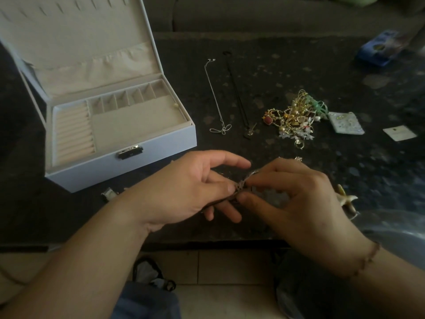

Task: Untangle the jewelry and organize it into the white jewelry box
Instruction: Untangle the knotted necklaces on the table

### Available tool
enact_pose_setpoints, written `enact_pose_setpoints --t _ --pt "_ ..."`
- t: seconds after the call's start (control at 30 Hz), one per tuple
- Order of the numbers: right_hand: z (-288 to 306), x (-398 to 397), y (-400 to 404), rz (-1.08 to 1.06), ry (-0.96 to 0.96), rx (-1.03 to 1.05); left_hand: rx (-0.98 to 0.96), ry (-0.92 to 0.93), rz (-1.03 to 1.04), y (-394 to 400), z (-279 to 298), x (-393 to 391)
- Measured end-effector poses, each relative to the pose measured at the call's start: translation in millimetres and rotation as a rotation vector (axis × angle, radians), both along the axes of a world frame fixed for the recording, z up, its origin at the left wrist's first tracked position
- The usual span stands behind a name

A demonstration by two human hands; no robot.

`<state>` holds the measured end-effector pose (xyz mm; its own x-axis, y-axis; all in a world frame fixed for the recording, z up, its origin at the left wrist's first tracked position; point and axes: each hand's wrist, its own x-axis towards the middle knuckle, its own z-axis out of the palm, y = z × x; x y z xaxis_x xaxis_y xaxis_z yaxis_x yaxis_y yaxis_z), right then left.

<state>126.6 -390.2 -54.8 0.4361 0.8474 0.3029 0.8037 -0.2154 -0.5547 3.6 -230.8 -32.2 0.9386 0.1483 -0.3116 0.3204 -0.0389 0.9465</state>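
Observation:
The white jewelry box [161, 143] stands open at the left of the dark table, its beige compartments bare. A tangled pile of gold, pearl and green jewelry [296, 116] lies at centre right. A thin silver chain [215, 97] and a black cord necklace [238, 97] lie stretched out between box and pile. Near the table's front edge my left hand [195, 189] and my right hand [296, 201] meet, both pinching a small sparkly chain piece [243, 183] between thumb and fingers. Most of that piece is hidden by my fingers.
Two small white cards [346, 123] [400, 133] lie right of the pile. A blue packet [379, 48] sits at the far right back. A starfish-shaped piece [346, 198] lies beside my right hand, and a small silver item [108, 194] in front of the box.

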Motion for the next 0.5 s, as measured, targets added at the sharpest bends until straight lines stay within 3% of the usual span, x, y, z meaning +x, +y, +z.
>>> enact_pose_setpoints --t 0.1,0.23,0.37,0.5 --pt "1.4 2.6 0.4 0.030 0.116 0.064 0.045 -0.006 0.016 0.3 0.3 0.3" --pt "4.0 5.8 -0.3 0.071 0.230 0.004 0.137 -0.018 0.053 2.0 1.0 0.0" --pt "6.7 6.0 1.0 0.103 0.580 -0.053 0.191 -0.041 0.096 2.9 0.1 0.6" --pt "5.6 8.5 3.3 0.042 0.657 -0.089 0.141 -0.061 0.111 3.7 0.3 1.0"
